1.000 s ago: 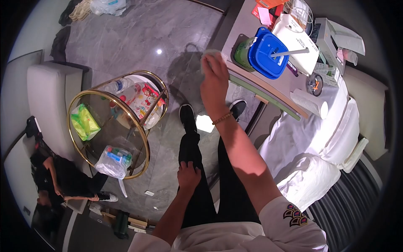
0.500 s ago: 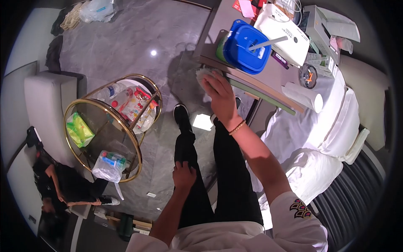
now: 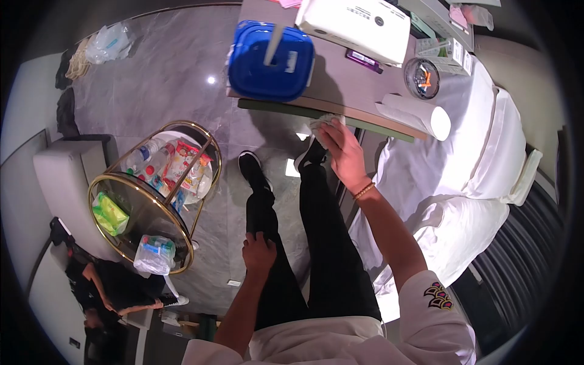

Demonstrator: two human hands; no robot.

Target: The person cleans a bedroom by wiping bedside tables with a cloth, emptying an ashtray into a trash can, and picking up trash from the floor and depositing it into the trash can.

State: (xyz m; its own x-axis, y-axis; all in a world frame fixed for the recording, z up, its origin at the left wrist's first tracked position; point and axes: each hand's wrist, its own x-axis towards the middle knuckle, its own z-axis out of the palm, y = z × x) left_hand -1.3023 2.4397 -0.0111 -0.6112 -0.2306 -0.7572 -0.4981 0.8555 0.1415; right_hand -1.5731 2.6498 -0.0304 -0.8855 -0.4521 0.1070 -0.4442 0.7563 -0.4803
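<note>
My right hand (image 3: pixel 345 153) is closed on a crumpled white cloth or tissue (image 3: pixel 326 123), pressed to the green-fronted edge (image 3: pixel 292 110) of the table (image 3: pixel 340 82). My left hand (image 3: pixel 259 252) rests on my thigh with its fingers apart and holds nothing. On the table, above the right hand, stand a blue-lidded container (image 3: pixel 267 76) with a grey handle or straw across it, a white tissue pack (image 3: pixel 359 27) and a purple packet (image 3: pixel 363 60).
A round ashtray (image 3: pixel 421 79) and a paper roll (image 3: pixel 420 117) sit at the table's right. A gold-framed trolley (image 3: pixel 190 234) with bottles and packets stands left, near a seated person (image 3: pixel 115 283). White bedding (image 3: pixel 450 228) lies right.
My right hand has moved rightwards along the table edge with the cloth. The view has shifted, so the blue-lidded container now appears further left. My left hand stays on the thigh.
</note>
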